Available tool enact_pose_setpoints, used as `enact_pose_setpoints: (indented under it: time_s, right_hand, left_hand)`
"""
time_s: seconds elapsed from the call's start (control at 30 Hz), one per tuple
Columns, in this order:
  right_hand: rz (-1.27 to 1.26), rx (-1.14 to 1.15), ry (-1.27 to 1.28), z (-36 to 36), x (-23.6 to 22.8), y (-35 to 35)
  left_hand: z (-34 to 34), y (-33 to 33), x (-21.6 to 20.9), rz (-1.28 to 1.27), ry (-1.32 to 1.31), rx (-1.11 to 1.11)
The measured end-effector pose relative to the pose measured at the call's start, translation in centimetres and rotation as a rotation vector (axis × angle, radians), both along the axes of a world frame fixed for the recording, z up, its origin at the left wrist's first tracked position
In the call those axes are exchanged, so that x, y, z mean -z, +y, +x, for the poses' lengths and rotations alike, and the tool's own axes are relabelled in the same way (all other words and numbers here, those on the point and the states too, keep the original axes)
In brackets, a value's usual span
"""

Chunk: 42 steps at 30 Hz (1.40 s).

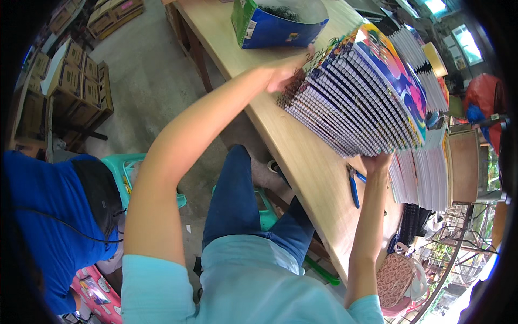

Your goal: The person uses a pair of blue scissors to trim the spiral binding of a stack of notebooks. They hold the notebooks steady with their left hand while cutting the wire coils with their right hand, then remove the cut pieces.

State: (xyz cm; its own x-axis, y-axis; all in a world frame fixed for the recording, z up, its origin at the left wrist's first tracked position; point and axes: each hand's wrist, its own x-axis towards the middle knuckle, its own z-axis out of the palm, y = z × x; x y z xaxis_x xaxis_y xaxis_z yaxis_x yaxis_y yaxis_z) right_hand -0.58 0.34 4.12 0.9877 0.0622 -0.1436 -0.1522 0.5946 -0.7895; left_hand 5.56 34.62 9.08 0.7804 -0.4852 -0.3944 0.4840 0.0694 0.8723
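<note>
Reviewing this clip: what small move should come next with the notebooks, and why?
Probably a gentle inward press to even up the stack of spiral-bound notebooks. The left hand is at its left end and the right hand at its lower right corner, so both ends seem within reach, while the bound edges fan out and wire ends stick out on the left.

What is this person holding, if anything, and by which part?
A stack of wire-bound books: left grip at its left end, by the protruding wires; right grip under its lower right corner.

pliers (353, 189), box (280, 35): on table (324, 202) | notebooks (356, 97): right of box
</note>
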Motion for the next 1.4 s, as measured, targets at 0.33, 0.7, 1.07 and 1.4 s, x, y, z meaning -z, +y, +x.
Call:
enact_pose_setpoints:
  time_s: [0.33,0.7,1.07,1.4]
  right_hand:
    - [0.013,-0.417,0.093,14.4,2.8,-4.3]
    - [-0.159,-0.014,0.135,12.2,1.1,-0.4]
    - [-0.259,0.232,-0.256,6.7,-7.0,4.2]
    - [-0.929,0.47,-0.403,1.4,-6.5,1.0]
  left_hand:
    - [-8.7,-4.1,0.7,-0.62,-0.002,-0.266]
    - [-5.6,-3.0,5.6,-0.13,-0.289,-0.754]
    - [3.6,-4.2,-0.2,-0.202,-0.886,-0.909]
    - [-0.5,-2.6,2.7,-0.021,-0.813,-0.842]
